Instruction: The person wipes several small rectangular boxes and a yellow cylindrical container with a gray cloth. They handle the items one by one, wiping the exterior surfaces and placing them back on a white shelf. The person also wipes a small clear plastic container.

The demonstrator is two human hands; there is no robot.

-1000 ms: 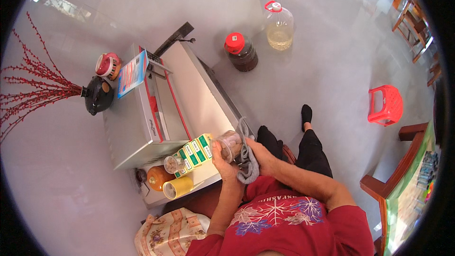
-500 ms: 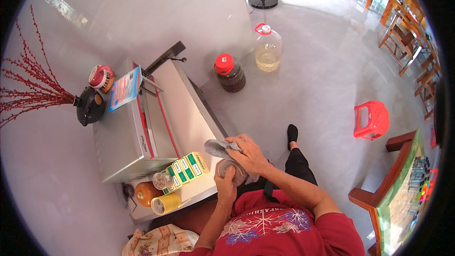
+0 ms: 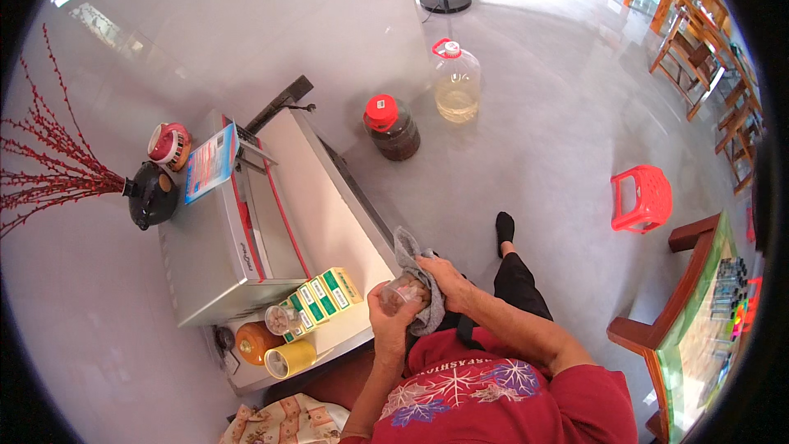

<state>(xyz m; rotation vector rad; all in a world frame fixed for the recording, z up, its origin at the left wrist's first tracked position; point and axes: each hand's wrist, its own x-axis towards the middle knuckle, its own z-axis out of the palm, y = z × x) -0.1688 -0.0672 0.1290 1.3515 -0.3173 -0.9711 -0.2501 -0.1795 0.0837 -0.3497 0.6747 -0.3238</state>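
Observation:
In front of my body, my left hand (image 3: 389,316) is closed round a clear plastic jar (image 3: 401,290), which is tilted and seems to have something brownish inside. My right hand (image 3: 448,282) presses a grey cloth (image 3: 407,245) against the jar's right side, its fingers partly hidden in the folds. On the counter to the left are white, green and yellow boxes (image 3: 330,298), another clear jar (image 3: 280,320) with brownish pieces, a yellow canister (image 3: 293,357) lying or leaning with its round end toward me, and a rounded orange-brown pot (image 3: 256,340).
A silver cabinet-like appliance (image 3: 205,259) stands on the white counter (image 3: 304,160), topped by a black vase (image 3: 153,195) with red twigs. On the floor are a red-lidded jar (image 3: 394,138), a large clear bottle (image 3: 458,94) and a red stool (image 3: 643,199). A wood-framed table (image 3: 670,312) stands right.
The cloth has shifted from above the jar to round its right side, and my right hand has moved slightly right and down. The jar now tilts, showing more of itself.

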